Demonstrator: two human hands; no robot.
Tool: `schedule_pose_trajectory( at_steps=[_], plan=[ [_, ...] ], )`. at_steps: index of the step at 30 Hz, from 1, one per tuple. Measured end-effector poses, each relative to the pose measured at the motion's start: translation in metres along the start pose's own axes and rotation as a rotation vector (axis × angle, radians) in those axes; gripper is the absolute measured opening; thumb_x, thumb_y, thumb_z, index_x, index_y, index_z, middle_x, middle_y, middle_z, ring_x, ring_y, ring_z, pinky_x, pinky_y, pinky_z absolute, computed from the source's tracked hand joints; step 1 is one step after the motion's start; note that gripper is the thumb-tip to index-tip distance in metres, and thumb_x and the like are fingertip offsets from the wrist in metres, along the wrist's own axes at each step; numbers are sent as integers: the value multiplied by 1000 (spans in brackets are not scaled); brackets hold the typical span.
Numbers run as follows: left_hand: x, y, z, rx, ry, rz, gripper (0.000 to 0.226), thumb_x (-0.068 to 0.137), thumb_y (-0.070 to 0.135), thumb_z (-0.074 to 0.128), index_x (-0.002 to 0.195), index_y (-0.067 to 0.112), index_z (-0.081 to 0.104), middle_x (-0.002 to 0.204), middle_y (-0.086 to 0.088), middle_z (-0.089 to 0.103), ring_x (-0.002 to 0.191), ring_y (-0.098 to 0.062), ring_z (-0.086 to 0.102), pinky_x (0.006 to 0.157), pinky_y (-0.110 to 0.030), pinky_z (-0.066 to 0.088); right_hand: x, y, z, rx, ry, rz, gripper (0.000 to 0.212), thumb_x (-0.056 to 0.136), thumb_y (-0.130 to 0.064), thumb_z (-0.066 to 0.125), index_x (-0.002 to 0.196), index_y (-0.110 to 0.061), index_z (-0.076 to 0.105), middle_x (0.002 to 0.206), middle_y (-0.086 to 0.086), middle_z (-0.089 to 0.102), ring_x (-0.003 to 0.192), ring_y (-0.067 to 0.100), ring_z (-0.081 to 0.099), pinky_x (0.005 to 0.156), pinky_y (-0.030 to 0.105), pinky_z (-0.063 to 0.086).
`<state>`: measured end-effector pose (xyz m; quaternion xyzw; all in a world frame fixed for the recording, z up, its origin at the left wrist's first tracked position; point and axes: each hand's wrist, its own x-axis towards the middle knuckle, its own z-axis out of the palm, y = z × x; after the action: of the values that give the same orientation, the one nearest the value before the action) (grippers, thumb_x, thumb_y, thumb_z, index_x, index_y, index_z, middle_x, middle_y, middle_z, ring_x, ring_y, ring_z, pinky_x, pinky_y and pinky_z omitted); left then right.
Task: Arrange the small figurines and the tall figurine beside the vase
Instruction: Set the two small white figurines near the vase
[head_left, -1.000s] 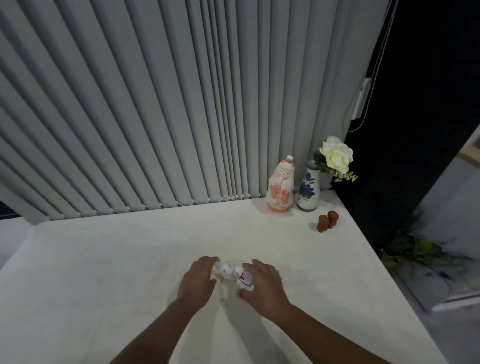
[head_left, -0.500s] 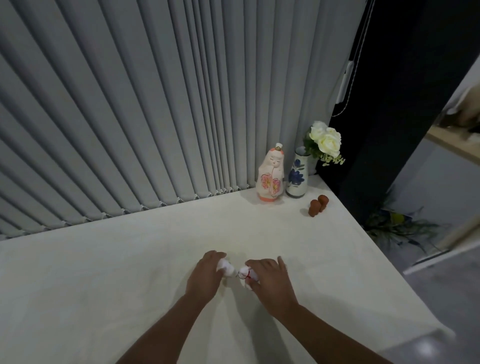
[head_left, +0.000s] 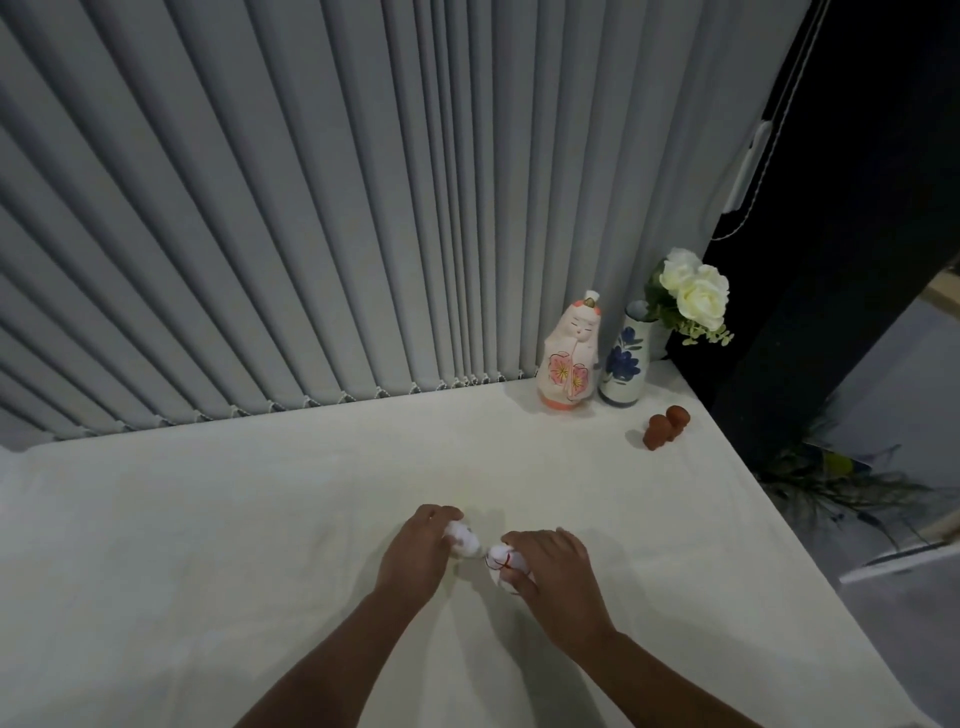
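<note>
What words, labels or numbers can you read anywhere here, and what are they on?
None; no readable text in this view.
Tall figurine: painted pink flowers only, no lettering.
Vase: blue flower pattern, no words.
Small white figurine in the right hand: red lines, not letters.
Brown figurines: no marks visible.

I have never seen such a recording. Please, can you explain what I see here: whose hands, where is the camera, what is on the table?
The camera sits on a person's head and looks down at their own bare hands. The left hand and the right hand each grip one small white figurine on a white table. At the far corner stand a tall figurine, a vase with white flowers, and two small brown figurines nearer the table's right edge.
</note>
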<state>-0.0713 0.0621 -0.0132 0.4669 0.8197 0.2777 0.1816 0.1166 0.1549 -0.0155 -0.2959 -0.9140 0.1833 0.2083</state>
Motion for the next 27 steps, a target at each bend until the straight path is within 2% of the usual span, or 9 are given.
schedule_pose_trajectory(
  at_steps=[3, 7, 13, 17, 22, 24, 27],
  plan=[
    [1, 6, 1, 23, 10, -21, 42, 76, 19, 44, 114, 18, 61, 116, -6, 61, 101, -22, 60, 84, -32, 49, 3, 4, -4, 8, -36, -50, 24, 79, -40, 54, 100, -33, 62, 95, -19, 69, 88, 2, 60, 89, 19, 34],
    [1, 11, 3, 27, 34, -65, 42, 74, 19, 44, 113, 17, 61, 116, -7, 62, 100, -24, 61, 84, -36, 50, 3, 9, -7, 26, -45, -90, 25, 76, -40, 56, 99, -32, 62, 92, -18, 69, 86, 3, 58, 87, 18, 30],
    [-6, 13, 2, 46, 34, -94, 41, 77, 22, 42, 115, 20, 58, 114, -4, 60, 99, -22, 59, 83, -35, 49, 2, 16, -8, 49, -88, -135, 23, 79, -38, 61, 101, -32, 60, 93, -17, 68, 87, 5, 59, 89, 19, 30],
    [-8, 10, 4, 40, 45, -91, 38, 77, 20, 45, 113, 27, 54, 114, -3, 60, 99, -22, 59, 82, -36, 50, 2, 16, -8, 57, -83, -138, 21, 81, -39, 57, 101, -34, 58, 91, -17, 68, 87, 5, 58, 91, 20, 28],
    [-3, 11, 5, 64, 41, -85, 40, 78, 21, 44, 116, 20, 58, 117, -3, 61, 104, -20, 58, 87, -34, 48, 2, 17, -8, 48, -69, -138, 22, 79, -41, 56, 99, -33, 60, 88, -17, 68, 85, 5, 59, 92, 21, 31],
    [1, 10, 4, 88, 17, -66, 41, 79, 22, 43, 117, 19, 57, 118, -3, 60, 105, -20, 57, 88, -33, 47, 4, 16, -8, 48, -61, -144, 21, 79, -41, 57, 98, -32, 61, 85, -16, 68, 82, 6, 60, 89, 21, 34],
    [4, 7, 1, 111, -9, -32, 43, 81, 32, 38, 118, 20, 57, 116, -3, 60, 104, -21, 57, 86, -32, 46, 9, 13, -14, 51, -59, -150, 17, 79, -39, 57, 92, -31, 63, 78, -14, 68, 75, 6, 58, 75, 20, 41]
  ],
)
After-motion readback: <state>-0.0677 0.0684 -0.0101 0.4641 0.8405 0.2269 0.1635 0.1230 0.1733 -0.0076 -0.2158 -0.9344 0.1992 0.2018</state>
